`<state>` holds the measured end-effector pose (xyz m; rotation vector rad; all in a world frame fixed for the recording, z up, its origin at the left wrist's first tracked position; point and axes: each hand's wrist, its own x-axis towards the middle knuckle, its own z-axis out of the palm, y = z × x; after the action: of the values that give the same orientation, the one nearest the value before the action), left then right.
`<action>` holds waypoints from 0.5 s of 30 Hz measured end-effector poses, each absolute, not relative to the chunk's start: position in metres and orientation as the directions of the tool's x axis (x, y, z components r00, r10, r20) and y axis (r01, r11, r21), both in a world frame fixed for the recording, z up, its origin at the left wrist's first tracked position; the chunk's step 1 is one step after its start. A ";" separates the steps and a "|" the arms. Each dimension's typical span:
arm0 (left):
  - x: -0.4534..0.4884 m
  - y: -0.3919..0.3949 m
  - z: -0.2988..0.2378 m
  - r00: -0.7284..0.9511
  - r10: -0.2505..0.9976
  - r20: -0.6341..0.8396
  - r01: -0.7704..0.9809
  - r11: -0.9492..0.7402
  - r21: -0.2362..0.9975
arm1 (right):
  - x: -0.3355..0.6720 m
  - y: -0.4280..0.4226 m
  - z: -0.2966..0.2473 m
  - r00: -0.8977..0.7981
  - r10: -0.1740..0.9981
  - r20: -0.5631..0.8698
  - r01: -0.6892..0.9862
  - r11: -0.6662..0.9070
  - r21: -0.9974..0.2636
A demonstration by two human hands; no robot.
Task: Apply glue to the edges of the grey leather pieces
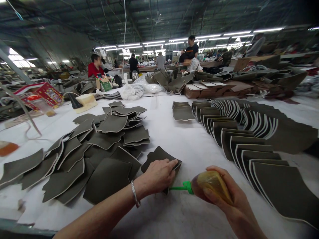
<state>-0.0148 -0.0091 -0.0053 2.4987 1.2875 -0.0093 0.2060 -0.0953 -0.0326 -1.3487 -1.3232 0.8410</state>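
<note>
My left hand (159,174), with a silver bracelet at the wrist, is closed on a dark grey-green leather-like piece (157,153), its index finger lying along the right corner. A lower part of that piece shows below my knuckles; the rest is hidden by the hand. In my right hand (233,199) is a squeeze bottle (208,184) of amber liquid, tilted on its side. Its green nozzle (179,187) points left, the tip at the edge of the piece beside my left hand. Whether liquid is coming out cannot be seen.
Loose matching pieces (107,139) lie heaped at left. At right, a curved row of overlapping pieces (249,146) runs along the white tabletop (159,116). Further back are a plastic bag (132,91), a red patterned box (47,94) and stacked brown panels (214,89). Several people work beyond.
</note>
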 end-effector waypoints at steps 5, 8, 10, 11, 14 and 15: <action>-0.014 -0.009 -0.004 0.580 0.795 -0.178 0.806 -0.526 0.271 | 0.200 -0.100 -0.030 0.214 0.968 0.130 0.201 0.087 -0.976; -0.014 -0.010 -0.003 0.581 0.792 -0.187 0.806 -0.529 0.265 | 0.198 -0.102 -0.030 0.194 0.978 0.084 0.150 0.055 -0.987; -0.014 -0.010 -0.003 0.579 0.793 -0.188 0.807 -0.527 0.266 | 0.200 -0.102 -0.032 0.172 0.983 0.058 0.115 0.038 -0.993; -0.014 -0.010 -0.004 0.579 0.793 -0.188 0.807 -0.526 0.268 | 0.201 -0.102 -0.032 0.175 0.983 0.063 0.115 0.043 -0.992; -0.013 -0.009 -0.004 0.579 0.793 -0.186 0.807 -0.526 0.267 | 0.203 -0.101 -0.035 0.201 0.974 0.105 0.147 0.076 -0.986; -0.013 -0.009 -0.003 0.580 0.793 -0.188 0.807 -0.527 0.267 | 0.203 -0.102 -0.035 0.202 0.973 0.109 0.146 0.080 -0.986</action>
<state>-0.0132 -0.0092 -0.0034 2.4906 1.3049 -0.0615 0.2030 -0.1018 -0.0350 -1.3289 -1.1929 0.9152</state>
